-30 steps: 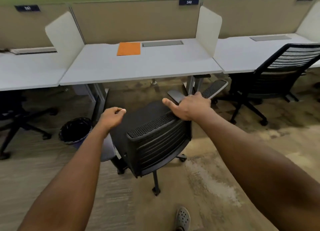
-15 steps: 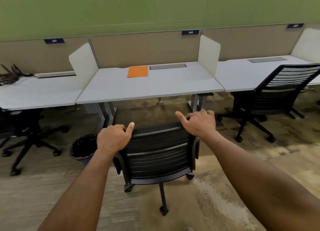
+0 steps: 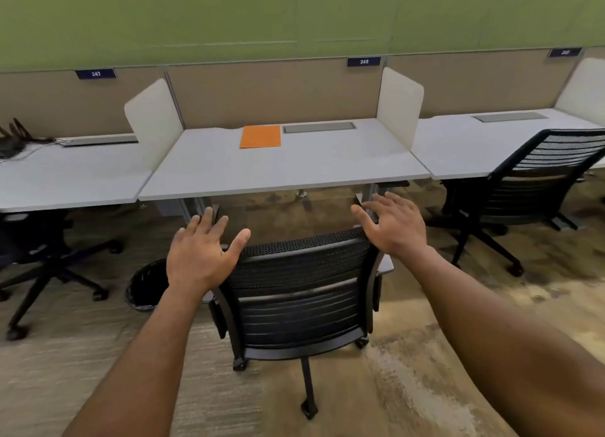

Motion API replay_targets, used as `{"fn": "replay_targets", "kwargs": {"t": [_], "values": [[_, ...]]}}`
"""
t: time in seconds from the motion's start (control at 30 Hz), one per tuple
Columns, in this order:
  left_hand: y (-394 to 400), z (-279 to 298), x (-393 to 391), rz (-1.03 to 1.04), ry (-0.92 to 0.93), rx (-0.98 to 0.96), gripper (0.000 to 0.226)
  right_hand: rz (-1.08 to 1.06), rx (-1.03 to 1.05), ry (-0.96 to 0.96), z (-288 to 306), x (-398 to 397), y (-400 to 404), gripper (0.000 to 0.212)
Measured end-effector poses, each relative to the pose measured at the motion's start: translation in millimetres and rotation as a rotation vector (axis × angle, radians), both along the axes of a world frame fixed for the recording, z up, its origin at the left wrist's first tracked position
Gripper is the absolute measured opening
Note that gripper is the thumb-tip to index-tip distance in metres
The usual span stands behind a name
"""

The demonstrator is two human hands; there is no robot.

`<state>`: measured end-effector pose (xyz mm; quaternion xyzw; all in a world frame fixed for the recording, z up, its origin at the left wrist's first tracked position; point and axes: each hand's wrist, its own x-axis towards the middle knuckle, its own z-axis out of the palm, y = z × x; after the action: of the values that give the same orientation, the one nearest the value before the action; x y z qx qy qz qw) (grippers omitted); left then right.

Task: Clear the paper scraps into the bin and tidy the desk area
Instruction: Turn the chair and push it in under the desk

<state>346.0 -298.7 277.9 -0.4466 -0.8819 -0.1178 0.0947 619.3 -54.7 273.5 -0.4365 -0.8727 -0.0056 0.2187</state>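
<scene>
A black mesh office chair (image 3: 301, 299) stands squarely in front of the grey desk (image 3: 294, 168), its back toward me. My left hand (image 3: 203, 256) hovers over the chair back's left top corner, fingers spread and holding nothing. My right hand (image 3: 393, 227) is lifted over the right top corner, also open with fingers apart. An orange sheet (image 3: 261, 136) lies flat near the back of the desk. A black-lined bin (image 3: 147, 286) sits on the floor left of the chair, partly hidden by my left arm. I see no paper scraps on the desk.
White divider panels (image 3: 397, 105) flank the desk. A second black chair (image 3: 537, 187) stands at the right desk and another chair (image 3: 36, 256) at the left desk. Cables (image 3: 13, 141) lie on the far left desk. Carpet spreads behind the chair.
The chair was turned from a skewed angle to face the desk. Both hands gripped its top edge half a second ago and have now let go, fingers spread. My view has tilted upward.
</scene>
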Motion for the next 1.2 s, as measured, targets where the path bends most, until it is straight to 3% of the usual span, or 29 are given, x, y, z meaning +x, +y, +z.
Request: {"fn": "replay_targets", "kwargs": {"t": [0.33,0.77,1.2], "values": [[46.3,-0.2,-49.3,-0.007,0.045,0.039,0.083,0.015,-0.044,-0.059,6.8,-39.5,45.5,0.086],[149.5,-4.6,-143.6,-0.027,0.027,-0.054,0.089,0.076,-0.151,-0.191,6.4,-131.5,142.9,0.102],[272.4,-9.1,-259.8,-0.02,0.005,-0.104,0.089,0.074,-0.177,-0.206,2.4,-244.5,262.2,0.097]]}}
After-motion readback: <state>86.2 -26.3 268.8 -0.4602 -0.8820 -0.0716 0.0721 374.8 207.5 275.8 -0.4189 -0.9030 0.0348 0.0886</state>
